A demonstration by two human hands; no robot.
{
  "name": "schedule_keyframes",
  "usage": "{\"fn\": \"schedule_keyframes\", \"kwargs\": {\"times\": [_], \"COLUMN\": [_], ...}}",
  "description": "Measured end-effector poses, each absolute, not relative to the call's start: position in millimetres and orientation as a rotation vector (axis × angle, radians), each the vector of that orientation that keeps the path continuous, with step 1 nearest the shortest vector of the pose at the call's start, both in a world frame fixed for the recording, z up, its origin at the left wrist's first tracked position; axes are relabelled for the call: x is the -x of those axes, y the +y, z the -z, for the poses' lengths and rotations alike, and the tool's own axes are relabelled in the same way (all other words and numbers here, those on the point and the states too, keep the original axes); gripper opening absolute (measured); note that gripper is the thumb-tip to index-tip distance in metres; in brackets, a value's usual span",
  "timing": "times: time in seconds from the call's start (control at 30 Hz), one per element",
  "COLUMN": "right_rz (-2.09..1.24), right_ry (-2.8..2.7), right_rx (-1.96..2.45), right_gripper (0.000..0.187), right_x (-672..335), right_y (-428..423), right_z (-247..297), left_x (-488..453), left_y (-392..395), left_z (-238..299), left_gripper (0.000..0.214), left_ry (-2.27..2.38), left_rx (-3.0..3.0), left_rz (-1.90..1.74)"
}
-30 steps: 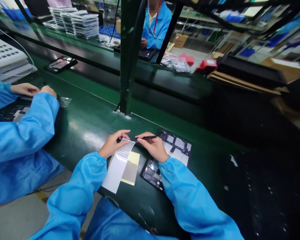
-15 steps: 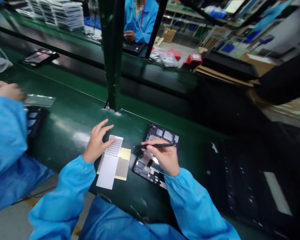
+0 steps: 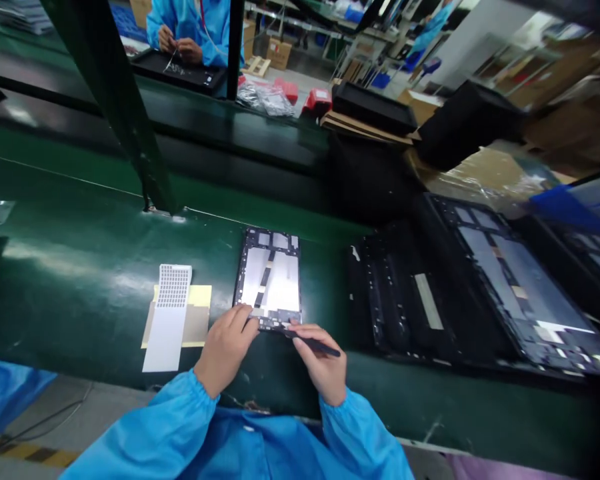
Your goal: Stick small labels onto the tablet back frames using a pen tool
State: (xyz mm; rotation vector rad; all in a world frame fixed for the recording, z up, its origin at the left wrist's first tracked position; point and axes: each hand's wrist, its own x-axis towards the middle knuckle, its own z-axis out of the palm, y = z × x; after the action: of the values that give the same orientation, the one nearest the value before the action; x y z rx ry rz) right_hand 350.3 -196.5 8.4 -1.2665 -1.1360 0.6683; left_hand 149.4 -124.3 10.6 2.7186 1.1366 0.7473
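Observation:
An opened tablet point(image 3: 281, 273) lies on the green bench, its pale inner panel crossed by a dark ribbon cable point(image 3: 265, 279). My left hand point(image 3: 226, 348) is closed at the tablet's lower left edge, with bent fingertips on its frame. Between the thumb and fingers of my right hand point(image 3: 323, 363) are slim black tweezers point(image 3: 316, 345). Their tip reaches the tablet's lower right edge, where small details are hard to make out. To the left, a white sheet of small dark stickers point(image 3: 174, 285) overlaps a yellow-and-grey sheet point(image 3: 200, 320).
Black foam trays point(image 3: 395, 300) fill the right side, one bearing another opened tablet point(image 3: 525, 273). A green post point(image 3: 125, 127) rises from the bench at left. Beyond the divider, a co-worker's hands point(image 3: 180, 48) work over a black tray point(image 3: 175, 72).
My left hand has left the sticker sheet and moved right onto the tablet. My right hand has brought the tweezers down to the tablet's lower edge. The view has swung right.

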Motion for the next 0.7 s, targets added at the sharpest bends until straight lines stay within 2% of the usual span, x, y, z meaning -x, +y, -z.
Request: {"fn": "schedule_keyframes", "kwargs": {"times": [0.27,0.7], "right_rz": [-0.347,-0.299], "right_ry": [-1.334,-1.424], "right_rx": [1.209,1.211], "right_gripper": [0.02,0.024], "right_x": [-347.9,-346.8], "right_y": [-199.5,-199.0], "right_z": [3.6,1.8], "left_x": [-158.1,-154.2], "left_y": [-127.9,-125.7], "left_z": [-1.0,0.1], "left_gripper": [0.016,0.019], "left_ry": [1.081,1.066], "left_rx": [-2.591,-2.555], "left_rz": [-0.951,-0.909]}}
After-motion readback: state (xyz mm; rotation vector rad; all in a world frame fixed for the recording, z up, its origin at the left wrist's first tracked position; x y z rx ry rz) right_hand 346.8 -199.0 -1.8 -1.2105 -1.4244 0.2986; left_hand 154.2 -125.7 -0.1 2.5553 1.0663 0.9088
